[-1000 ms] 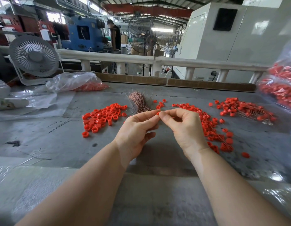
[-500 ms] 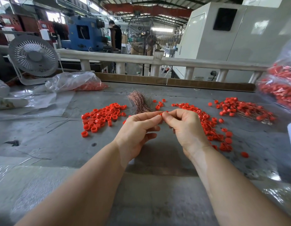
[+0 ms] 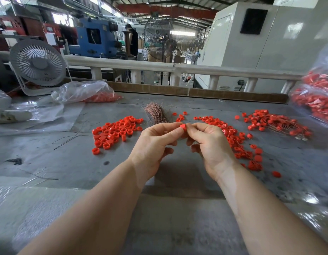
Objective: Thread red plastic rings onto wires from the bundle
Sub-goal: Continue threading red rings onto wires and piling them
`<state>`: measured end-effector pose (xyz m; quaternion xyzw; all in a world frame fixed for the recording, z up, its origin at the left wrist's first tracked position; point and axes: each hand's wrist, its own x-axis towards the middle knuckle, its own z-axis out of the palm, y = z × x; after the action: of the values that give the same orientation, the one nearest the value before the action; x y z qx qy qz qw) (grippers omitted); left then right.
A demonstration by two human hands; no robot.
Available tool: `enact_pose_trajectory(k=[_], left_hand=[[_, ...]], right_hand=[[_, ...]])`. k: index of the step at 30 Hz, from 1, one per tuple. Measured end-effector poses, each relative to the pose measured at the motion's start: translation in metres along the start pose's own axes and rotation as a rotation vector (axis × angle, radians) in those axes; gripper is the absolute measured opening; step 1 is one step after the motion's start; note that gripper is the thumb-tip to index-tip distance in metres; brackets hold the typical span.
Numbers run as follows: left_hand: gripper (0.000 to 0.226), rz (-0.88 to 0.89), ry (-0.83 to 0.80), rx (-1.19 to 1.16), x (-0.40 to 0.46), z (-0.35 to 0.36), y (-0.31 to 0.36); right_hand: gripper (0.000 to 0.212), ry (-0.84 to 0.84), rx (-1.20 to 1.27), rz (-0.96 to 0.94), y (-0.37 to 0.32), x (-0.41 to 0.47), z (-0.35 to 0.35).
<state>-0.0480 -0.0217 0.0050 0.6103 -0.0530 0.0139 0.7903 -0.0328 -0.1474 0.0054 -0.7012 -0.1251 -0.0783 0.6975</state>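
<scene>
A single red ring (image 3: pixel 182 126) is pinched between the fingertips of my left hand (image 3: pixel 154 144) and my right hand (image 3: pixel 211 146), held above the grey table (image 3: pixel 67 162). Any wire at the ring is too thin to make out. The copper wire bundle (image 3: pixel 156 114) lies just behind my hands. Loose red rings form a pile (image 3: pixel 116 130) to the left and another pile (image 3: pixel 236 138) to the right. Rings threaded on wires (image 3: pixel 277 123) lie at the far right.
A clear bag of red rings (image 3: pixel 86 93) and a white desk fan (image 3: pixel 38 65) stand at the back left. Another bag of red parts (image 3: pixel 314 102) hangs in at the right edge. Stray wires (image 3: pixel 71 138) lie on the left. A wooden strip (image 3: pixel 196 92) borders the table's far edge.
My hands have stayed together in the same place. The red ring between my fingertips shows more plainly now than before.
</scene>
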Motion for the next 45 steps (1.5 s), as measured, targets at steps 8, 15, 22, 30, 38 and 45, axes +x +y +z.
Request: enact_pose_trajectory(k=[8,15,22,30,38,45], left_hand=[[0.006,0.01,0.009,-0.039,0.002,0.002,-0.001],[0.014,0.098,0.033,-0.012,0.003,0.001,-0.003],[0.017,0.105,0.041,0.015,0.005,0.0,-0.004],[0.013,0.069,0.063,-0.092,0.007,0.001,-0.006],[0.011,0.055,0.146,-0.153,0.009,0.0,-0.004],[0.008,0.009,0.238,-0.117,0.01,-0.004,-0.005]], right_hand=[[0.025,0.04,-0.06,-0.067,0.0,0.0,0.001],[0.02,0.03,-0.076,-0.093,0.001,-0.001,0.001],[0.024,0.046,-0.109,-0.123,0.0,-0.001,0.001],[0.015,0.08,-0.327,-0.248,0.001,-0.002,0.002],[0.007,0.209,-0.633,-0.445,0.002,-0.003,0.002],[0.011,0.583,-0.782,-0.453,-0.001,0.004,-0.021]])
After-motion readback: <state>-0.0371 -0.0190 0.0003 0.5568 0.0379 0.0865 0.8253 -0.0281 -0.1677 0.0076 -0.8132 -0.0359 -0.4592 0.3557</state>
